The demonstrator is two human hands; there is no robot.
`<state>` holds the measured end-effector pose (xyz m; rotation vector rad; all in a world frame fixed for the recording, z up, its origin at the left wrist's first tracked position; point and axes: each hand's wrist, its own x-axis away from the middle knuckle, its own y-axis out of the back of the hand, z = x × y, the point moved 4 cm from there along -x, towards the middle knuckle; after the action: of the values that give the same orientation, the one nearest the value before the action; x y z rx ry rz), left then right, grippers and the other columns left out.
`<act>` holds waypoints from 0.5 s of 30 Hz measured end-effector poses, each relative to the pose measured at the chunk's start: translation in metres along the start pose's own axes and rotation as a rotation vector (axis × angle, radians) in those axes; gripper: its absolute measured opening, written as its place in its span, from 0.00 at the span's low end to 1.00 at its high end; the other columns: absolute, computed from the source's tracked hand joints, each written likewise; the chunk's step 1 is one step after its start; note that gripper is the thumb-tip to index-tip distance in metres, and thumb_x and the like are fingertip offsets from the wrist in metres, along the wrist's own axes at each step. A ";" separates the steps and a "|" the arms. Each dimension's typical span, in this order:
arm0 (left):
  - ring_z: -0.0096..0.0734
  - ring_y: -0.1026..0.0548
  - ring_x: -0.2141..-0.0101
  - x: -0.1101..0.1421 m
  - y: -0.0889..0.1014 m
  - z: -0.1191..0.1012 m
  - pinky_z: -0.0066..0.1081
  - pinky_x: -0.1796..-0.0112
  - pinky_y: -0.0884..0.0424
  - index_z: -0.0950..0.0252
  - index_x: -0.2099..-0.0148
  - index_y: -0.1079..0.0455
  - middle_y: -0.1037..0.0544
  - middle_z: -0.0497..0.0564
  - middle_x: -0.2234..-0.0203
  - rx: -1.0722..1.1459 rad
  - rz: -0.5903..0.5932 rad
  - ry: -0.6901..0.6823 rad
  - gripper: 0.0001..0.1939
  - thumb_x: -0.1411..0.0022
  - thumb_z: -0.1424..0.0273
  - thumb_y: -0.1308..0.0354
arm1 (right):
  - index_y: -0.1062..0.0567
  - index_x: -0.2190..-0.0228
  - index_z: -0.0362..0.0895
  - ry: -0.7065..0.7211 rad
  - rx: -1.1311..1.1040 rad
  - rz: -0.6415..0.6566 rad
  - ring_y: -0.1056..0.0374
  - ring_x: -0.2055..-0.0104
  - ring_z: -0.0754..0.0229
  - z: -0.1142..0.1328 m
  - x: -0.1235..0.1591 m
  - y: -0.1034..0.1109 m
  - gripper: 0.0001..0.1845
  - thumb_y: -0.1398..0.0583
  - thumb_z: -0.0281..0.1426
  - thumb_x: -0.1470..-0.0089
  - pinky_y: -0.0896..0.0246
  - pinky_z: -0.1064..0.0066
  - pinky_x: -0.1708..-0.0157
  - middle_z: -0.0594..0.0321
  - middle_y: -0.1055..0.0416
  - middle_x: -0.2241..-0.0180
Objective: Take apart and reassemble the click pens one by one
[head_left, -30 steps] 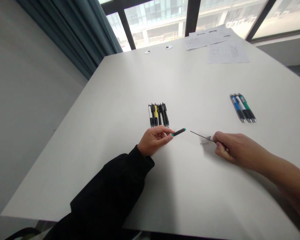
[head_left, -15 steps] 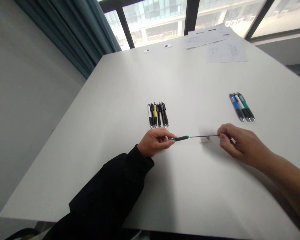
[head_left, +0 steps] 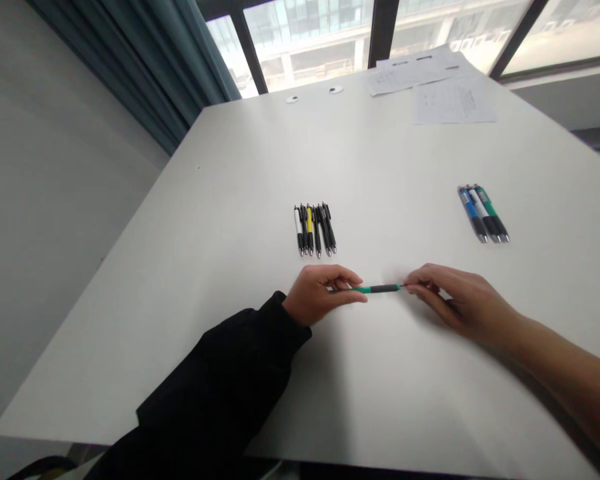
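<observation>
Our left hand [head_left: 320,295] was closed on the green end of a slim green-and-black pen [head_left: 380,289], thumb and fingers pinched around it, while the fingertips [head_left: 413,284] of our right hand [head_left: 457,301] were shut on its far end. Gripped from both ends, the pen stayed level and straight between the hands, apparently to keep its length in line. Our black sleeve [head_left: 220,373] ran back from the left hand. Beyond the pen, a row of black, white and yellow pens [head_left: 314,230] lay side by side, tips toward us. Farther right of the pen lay blue, white and green pens [head_left: 483,215], and well beyond it, printed papers [head_left: 454,101] rested on the white table [head_left: 195,267].
</observation>
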<state>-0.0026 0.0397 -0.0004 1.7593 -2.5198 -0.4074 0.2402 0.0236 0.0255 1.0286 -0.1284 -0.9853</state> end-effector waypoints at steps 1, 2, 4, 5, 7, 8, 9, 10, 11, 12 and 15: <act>0.26 0.23 0.75 0.001 -0.001 -0.002 0.24 0.71 0.26 0.69 0.62 0.19 0.18 0.52 0.75 -0.028 -0.025 -0.037 0.18 0.51 0.63 0.23 | 0.27 0.60 0.44 -0.005 0.004 -0.005 0.32 0.74 0.65 0.000 0.000 0.000 0.04 0.42 0.28 0.34 0.37 0.74 0.72 0.63 0.25 0.70; 0.26 0.22 0.74 0.002 -0.002 -0.004 0.24 0.70 0.25 0.68 0.62 0.19 0.17 0.52 0.74 -0.059 -0.047 -0.076 0.17 0.51 0.64 0.23 | 0.27 0.60 0.44 -0.009 0.006 -0.009 0.32 0.74 0.65 0.000 0.000 -0.001 0.04 0.42 0.28 0.34 0.37 0.75 0.73 0.63 0.25 0.70; 0.27 0.21 0.72 0.004 -0.004 -0.008 0.24 0.68 0.23 0.68 0.63 0.20 0.16 0.53 0.72 -0.122 -0.078 -0.156 0.15 0.50 0.65 0.24 | 0.27 0.61 0.45 -0.010 0.003 -0.007 0.32 0.75 0.65 0.001 -0.001 -0.002 0.04 0.43 0.28 0.34 0.38 0.75 0.74 0.63 0.25 0.71; 0.27 0.21 0.72 0.006 -0.005 -0.010 0.24 0.68 0.23 0.67 0.62 0.20 0.16 0.52 0.71 -0.157 -0.085 -0.196 0.14 0.48 0.66 0.24 | 0.27 0.62 0.45 -0.010 0.000 -0.003 0.31 0.74 0.64 0.002 -0.001 -0.003 0.04 0.43 0.28 0.34 0.38 0.74 0.75 0.63 0.25 0.71; 0.26 0.20 0.72 0.008 -0.006 -0.015 0.24 0.68 0.23 0.67 0.62 0.21 0.16 0.52 0.71 -0.236 -0.088 -0.278 0.12 0.45 0.66 0.26 | 0.27 0.63 0.45 -0.015 -0.005 0.002 0.30 0.74 0.64 0.003 -0.002 -0.003 0.05 0.43 0.28 0.34 0.38 0.74 0.75 0.63 0.24 0.71; 0.26 0.20 0.72 0.008 -0.007 -0.018 0.24 0.68 0.23 0.67 0.62 0.21 0.16 0.52 0.70 -0.272 -0.085 -0.321 0.11 0.44 0.66 0.27 | 0.27 0.63 0.45 -0.016 -0.006 0.002 0.29 0.74 0.63 0.003 -0.002 -0.003 0.05 0.43 0.28 0.34 0.38 0.74 0.75 0.63 0.24 0.71; 0.26 0.20 0.71 0.009 -0.007 -0.020 0.24 0.67 0.23 0.67 0.61 0.22 0.16 0.52 0.69 -0.300 -0.081 -0.365 0.11 0.43 0.67 0.27 | 0.27 0.63 0.45 -0.016 -0.005 0.005 0.29 0.74 0.63 0.004 -0.002 -0.003 0.05 0.44 0.28 0.34 0.38 0.74 0.75 0.63 0.24 0.71; 0.26 0.20 0.71 0.010 -0.008 -0.022 0.24 0.67 0.23 0.67 0.61 0.22 0.16 0.52 0.69 -0.321 -0.078 -0.405 0.10 0.42 0.67 0.28 | 0.27 0.63 0.45 -0.016 -0.002 0.007 0.29 0.74 0.64 0.004 -0.002 -0.003 0.06 0.44 0.28 0.34 0.37 0.74 0.74 0.63 0.24 0.71; 0.26 0.20 0.70 0.011 -0.008 -0.024 0.24 0.66 0.23 0.67 0.60 0.22 0.16 0.52 0.68 -0.335 -0.076 -0.441 0.10 0.42 0.68 0.28 | 0.27 0.63 0.45 -0.014 0.001 0.008 0.29 0.74 0.64 0.004 -0.002 -0.003 0.06 0.44 0.28 0.34 0.37 0.74 0.74 0.63 0.24 0.71; 0.26 0.20 0.69 0.011 -0.008 -0.025 0.24 0.65 0.23 0.68 0.60 0.23 0.17 0.53 0.68 -0.342 -0.079 -0.471 0.10 0.41 0.68 0.28 | 0.27 0.63 0.45 -0.014 0.003 0.011 0.29 0.74 0.64 0.004 -0.003 -0.003 0.06 0.44 0.28 0.34 0.37 0.74 0.74 0.64 0.24 0.71; 0.27 0.19 0.68 0.011 -0.009 -0.024 0.24 0.64 0.22 0.69 0.59 0.24 0.17 0.53 0.67 -0.376 -0.069 -0.531 0.10 0.40 0.69 0.29 | 0.27 0.63 0.45 -0.013 -0.002 0.019 0.29 0.75 0.64 0.003 -0.003 -0.003 0.07 0.44 0.29 0.33 0.37 0.75 0.73 0.65 0.24 0.72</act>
<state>0.0062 0.0224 0.0195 1.7592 -2.4431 -1.4127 0.2352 0.0234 0.0253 1.0179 -0.1482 -0.9745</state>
